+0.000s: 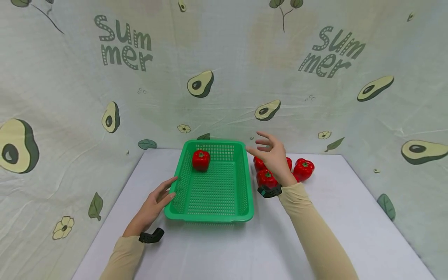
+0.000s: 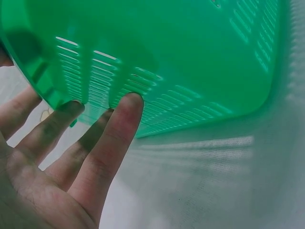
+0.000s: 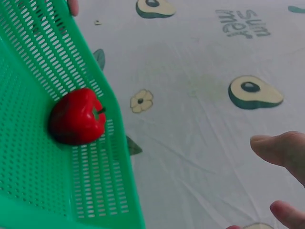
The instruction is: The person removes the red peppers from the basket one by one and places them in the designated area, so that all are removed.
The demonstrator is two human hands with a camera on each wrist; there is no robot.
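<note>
A green plastic basket (image 1: 211, 219) stands on the table, one red bell pepper (image 1: 201, 160) in its far left corner. That pepper (image 3: 78, 117) also shows in the right wrist view. At the basket's left side, my left hand (image 1: 155, 204) has its fingers spread and touches the wall; its fingers (image 2: 114, 138) lie along the slotted side in the left wrist view. My right hand (image 1: 273, 155) is raised past the basket's right rim with fingers apart and nothing held. Beneath it several red bell peppers (image 1: 266, 179) sit in a group, partly hidden by the hand and wrist.
One more red pepper (image 1: 303, 169) lies at the right of the group. The white table (image 1: 217, 252) ends at a hanging cloth (image 1: 227, 50) printed with avocados, which rises behind and along both sides.
</note>
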